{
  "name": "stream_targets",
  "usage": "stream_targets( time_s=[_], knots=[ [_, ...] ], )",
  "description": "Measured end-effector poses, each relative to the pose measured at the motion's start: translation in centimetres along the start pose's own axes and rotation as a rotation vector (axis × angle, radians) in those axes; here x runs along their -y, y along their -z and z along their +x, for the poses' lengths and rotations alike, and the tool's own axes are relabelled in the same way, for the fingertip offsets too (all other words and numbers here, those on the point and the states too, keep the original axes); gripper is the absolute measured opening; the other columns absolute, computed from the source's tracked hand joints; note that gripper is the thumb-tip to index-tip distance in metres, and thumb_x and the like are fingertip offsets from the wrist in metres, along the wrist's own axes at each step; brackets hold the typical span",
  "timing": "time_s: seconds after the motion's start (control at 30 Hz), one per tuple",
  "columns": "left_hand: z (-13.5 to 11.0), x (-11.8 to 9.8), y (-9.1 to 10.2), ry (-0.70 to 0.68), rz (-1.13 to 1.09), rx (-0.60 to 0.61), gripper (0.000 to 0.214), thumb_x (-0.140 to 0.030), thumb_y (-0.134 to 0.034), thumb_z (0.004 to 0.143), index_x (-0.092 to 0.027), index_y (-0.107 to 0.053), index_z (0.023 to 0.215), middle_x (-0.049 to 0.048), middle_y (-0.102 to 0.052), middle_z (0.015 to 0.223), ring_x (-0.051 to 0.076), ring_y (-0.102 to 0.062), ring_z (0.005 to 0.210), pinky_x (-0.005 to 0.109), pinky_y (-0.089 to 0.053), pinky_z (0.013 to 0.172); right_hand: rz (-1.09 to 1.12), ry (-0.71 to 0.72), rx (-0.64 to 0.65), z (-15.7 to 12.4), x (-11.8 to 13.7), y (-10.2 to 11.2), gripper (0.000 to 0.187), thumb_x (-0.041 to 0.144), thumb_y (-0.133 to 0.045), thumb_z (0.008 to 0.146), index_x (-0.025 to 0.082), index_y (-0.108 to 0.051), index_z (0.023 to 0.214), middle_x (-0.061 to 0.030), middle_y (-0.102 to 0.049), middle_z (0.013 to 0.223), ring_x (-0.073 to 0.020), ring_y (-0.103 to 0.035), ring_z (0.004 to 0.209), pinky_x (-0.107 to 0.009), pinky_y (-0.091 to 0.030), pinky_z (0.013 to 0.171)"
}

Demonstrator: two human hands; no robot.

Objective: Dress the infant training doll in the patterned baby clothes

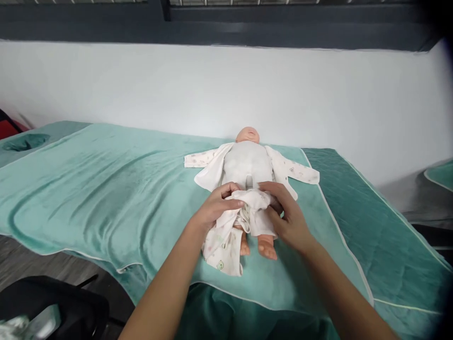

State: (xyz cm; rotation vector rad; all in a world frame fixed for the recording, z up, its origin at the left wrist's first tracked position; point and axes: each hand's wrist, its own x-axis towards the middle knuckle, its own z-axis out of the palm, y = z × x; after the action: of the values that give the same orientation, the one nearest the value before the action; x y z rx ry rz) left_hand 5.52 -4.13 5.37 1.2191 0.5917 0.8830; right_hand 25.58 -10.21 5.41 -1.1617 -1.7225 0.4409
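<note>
A baby doll (247, 163) lies on its back on the bed, its head toward the wall and its bare feet toward me. Its white printed top (211, 171) is spread open, with both sleeves stretched out sideways. Over the doll's hips and legs are bunched white baby trousers (226, 250) with a small print. My left hand (220, 204) pinches the waist of the trousers on the left side. On the right side, my right hand (283, 208) is closed on the same waistband, its fingertips partly hidden by the cloth. One trouser leg hangs loose beside the doll's foot.
A light green cover (106, 189) with soft folds lies over the bed, and a darker green quilt (382, 226) shows at the right. Behind stands a white wall (141, 85). A black chair (71, 302) with some items on it is at the lower left.
</note>
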Motion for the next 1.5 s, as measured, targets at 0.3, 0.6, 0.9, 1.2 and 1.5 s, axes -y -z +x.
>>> stream_targets(
  time_s=[0.3, 0.6, 0.9, 1.2, 1.5],
  knots=[
    [2.0, -0.7, -0.1, 0.041, -0.084, -0.037, 0.032, -0.039, -0.076, 0.073, -0.016, -0.055, 0.078, -0.0031, -0.051, 0.071, 0.007, -0.046, 0.061, 0.019, -0.034, 0.054, 0.124, -0.366, 0.484, 6.8, 1.4, 0.2, 0.022, 0.04, -0.075, 0.074, 0.02, -0.066, 0.079, 0.0031, -0.058, 0.068, -0.013, -0.051, 0.062, -0.024, -0.035, 0.054],
    [2.6, 0.4, 2.4, 0.195, -0.231, 0.14, 0.041, -0.025, -0.084, 0.064, -0.014, -0.064, 0.099, 0.0024, -0.064, 0.081, 0.013, -0.06, 0.07, 0.024, -0.048, 0.064, 0.672, -0.556, 0.266, 6.3, -2.3, -0.7, 0.029, 0.036, -0.079, 0.07, 0.02, -0.056, 0.072, 0.0038, -0.051, 0.065, -0.0109, -0.045, 0.058, -0.022, -0.036, 0.052],
    [2.9, 0.0, 1.4, 0.068, -0.316, -0.139, 0.034, -0.037, -0.08, 0.069, -0.018, -0.054, 0.081, -0.0021, -0.057, 0.073, 0.012, -0.056, 0.066, 0.024, -0.046, 0.066, 0.477, -0.508, 0.728, 8.0, -1.0, -0.1, 0.034, 0.032, -0.083, 0.065, 0.022, -0.065, 0.092, 0.0014, -0.064, 0.082, -0.0178, -0.059, 0.076, -0.026, -0.046, 0.063],
    [2.7, 1.8, 2.2, -0.094, -0.065, -0.139, 0.061, -0.061, -0.076, 0.067, -0.02, -0.061, 0.11, 0.0044, -0.067, 0.101, 0.021, -0.063, 0.092, 0.028, -0.049, 0.079, 0.562, -0.543, 0.422, 8.4, -0.5, -2.1, 0.037, 0.042, -0.074, 0.076, 0.018, -0.072, 0.104, -0.0046, -0.074, 0.092, -0.0252, -0.069, 0.089, -0.036, -0.054, 0.077],
    [1.7, 0.4, 1.1, 0.155, -0.177, -0.151, 0.058, -0.034, -0.083, 0.067, -0.015, -0.065, 0.118, 0.0064, -0.074, 0.095, 0.024, -0.069, 0.085, 0.031, -0.051, 0.078, 0.87, -0.623, 0.327, 7.4, -1.4, -2.5, 0.046, 0.045, -0.076, 0.077, 0.017, -0.07, 0.113, -0.0084, -0.075, 0.098, -0.0273, -0.07, 0.092, -0.039, -0.055, 0.081]
  ],
)
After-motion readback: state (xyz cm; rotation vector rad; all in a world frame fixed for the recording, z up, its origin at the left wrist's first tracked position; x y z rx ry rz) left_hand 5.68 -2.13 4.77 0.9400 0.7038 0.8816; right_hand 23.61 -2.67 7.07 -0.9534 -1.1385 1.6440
